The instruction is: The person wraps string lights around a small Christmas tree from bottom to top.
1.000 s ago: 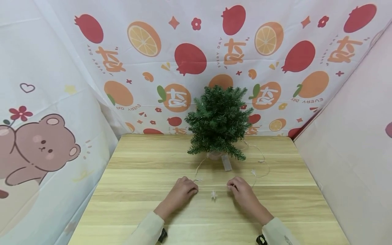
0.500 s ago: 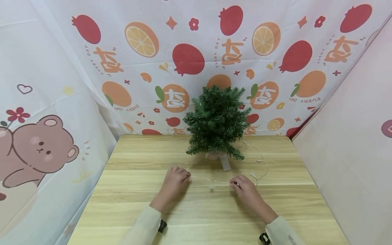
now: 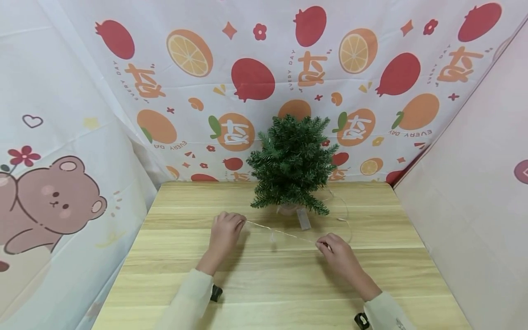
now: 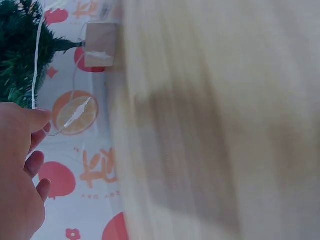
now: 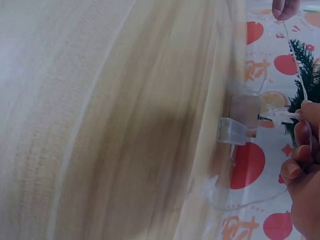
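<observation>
A string of fairy lights [image 3: 284, 233] stretches nearly straight between the two hands in the head view, slanting down toward the right. My left hand [image 3: 224, 231] pinches it between thumb and fingertips. On the other side, my right hand [image 3: 338, 254] pinches the same wire, and a clear star-shaped light [image 5: 277, 115] shows beside its fingertips in the right wrist view. Another small light [image 3: 272, 237] dangles from the stretch between the hands. Behind the wire stands a small green artificial Christmas tree [image 3: 292, 162] on a pale block base [image 4: 100, 45].
A clear battery box [image 3: 303, 219] lies on the wooden table [image 3: 264, 284] in front of the tree base. More of the wire [image 3: 346, 211] loops to the tree's right. A fruit-print cloth [image 3: 253, 78] hangs directly behind the table.
The left hand has moved left and toward the back, the right hand slightly right. The wire between them has been drawn out straighter, and its dangling light has shifted left.
</observation>
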A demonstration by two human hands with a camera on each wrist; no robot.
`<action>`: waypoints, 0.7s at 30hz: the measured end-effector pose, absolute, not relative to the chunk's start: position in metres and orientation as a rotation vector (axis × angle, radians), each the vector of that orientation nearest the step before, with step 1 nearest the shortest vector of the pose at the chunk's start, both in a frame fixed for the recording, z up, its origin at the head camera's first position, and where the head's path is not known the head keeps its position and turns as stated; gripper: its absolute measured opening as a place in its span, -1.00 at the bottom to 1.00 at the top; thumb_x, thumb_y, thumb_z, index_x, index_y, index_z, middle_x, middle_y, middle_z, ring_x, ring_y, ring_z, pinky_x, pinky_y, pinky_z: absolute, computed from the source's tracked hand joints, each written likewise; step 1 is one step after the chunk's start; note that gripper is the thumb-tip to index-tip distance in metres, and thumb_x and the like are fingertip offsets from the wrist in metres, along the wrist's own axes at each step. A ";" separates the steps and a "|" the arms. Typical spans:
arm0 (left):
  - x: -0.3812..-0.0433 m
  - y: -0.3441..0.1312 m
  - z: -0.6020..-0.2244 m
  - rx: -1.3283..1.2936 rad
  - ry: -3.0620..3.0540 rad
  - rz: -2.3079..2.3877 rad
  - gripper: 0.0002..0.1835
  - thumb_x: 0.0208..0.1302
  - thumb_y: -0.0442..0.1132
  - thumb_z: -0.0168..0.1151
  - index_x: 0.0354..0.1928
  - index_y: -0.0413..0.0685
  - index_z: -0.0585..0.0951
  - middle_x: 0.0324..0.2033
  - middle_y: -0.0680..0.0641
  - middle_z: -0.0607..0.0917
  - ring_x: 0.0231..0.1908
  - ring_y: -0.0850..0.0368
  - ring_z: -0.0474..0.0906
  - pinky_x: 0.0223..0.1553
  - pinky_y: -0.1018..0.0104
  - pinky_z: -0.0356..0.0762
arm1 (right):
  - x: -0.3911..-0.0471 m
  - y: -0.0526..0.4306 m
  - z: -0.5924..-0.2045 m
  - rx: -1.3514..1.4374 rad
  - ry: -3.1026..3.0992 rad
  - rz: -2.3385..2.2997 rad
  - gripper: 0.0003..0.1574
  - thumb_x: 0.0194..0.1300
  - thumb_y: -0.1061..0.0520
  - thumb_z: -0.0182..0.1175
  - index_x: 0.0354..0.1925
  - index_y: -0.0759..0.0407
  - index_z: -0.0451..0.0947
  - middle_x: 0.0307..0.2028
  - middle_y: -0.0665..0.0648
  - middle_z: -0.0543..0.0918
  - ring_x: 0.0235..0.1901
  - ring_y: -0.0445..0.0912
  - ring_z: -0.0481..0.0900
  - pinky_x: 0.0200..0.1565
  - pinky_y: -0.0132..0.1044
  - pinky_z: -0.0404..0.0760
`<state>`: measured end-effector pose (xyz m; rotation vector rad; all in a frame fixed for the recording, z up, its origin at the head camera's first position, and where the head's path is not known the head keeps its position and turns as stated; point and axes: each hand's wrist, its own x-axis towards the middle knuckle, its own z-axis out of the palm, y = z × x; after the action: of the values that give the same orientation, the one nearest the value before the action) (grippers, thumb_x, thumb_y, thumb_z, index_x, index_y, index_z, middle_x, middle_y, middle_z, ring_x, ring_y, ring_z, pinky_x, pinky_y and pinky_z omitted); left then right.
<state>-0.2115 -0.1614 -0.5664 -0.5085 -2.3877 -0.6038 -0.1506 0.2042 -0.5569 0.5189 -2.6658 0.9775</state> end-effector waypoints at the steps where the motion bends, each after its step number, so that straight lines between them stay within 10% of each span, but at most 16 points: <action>1: -0.214 -0.162 -0.565 -0.496 -2.381 -0.600 -0.91 0.14 -0.34 0.48 -0.30 -0.06 0.76 -0.31 -0.06 0.80 -0.38 0.00 0.47 -0.31 0.16 0.32 | -0.151 0.205 -0.557 0.529 -2.648 0.979 -0.93 0.34 0.19 0.35 -0.27 -0.01 0.69 -0.35 -0.21 0.59 -0.38 -0.34 0.44 -0.36 -0.42 0.56; 21: -0.245 -0.163 -0.530 -0.397 -2.380 -0.745 -0.93 0.29 -0.41 0.35 -0.22 -0.15 0.74 -0.25 -0.11 0.79 -0.32 -0.04 0.50 -0.29 0.18 0.45 | -0.150 0.211 -0.541 0.654 -2.438 0.943 -0.88 0.24 0.29 0.39 -0.27 0.11 0.68 -0.39 -0.17 0.55 -0.44 -0.36 0.34 -0.43 -0.54 0.43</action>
<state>-0.2451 -0.1633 -0.5299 -0.3966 -2.3803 -0.7446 -0.1500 0.2109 -0.5413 0.6543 -2.4383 0.9428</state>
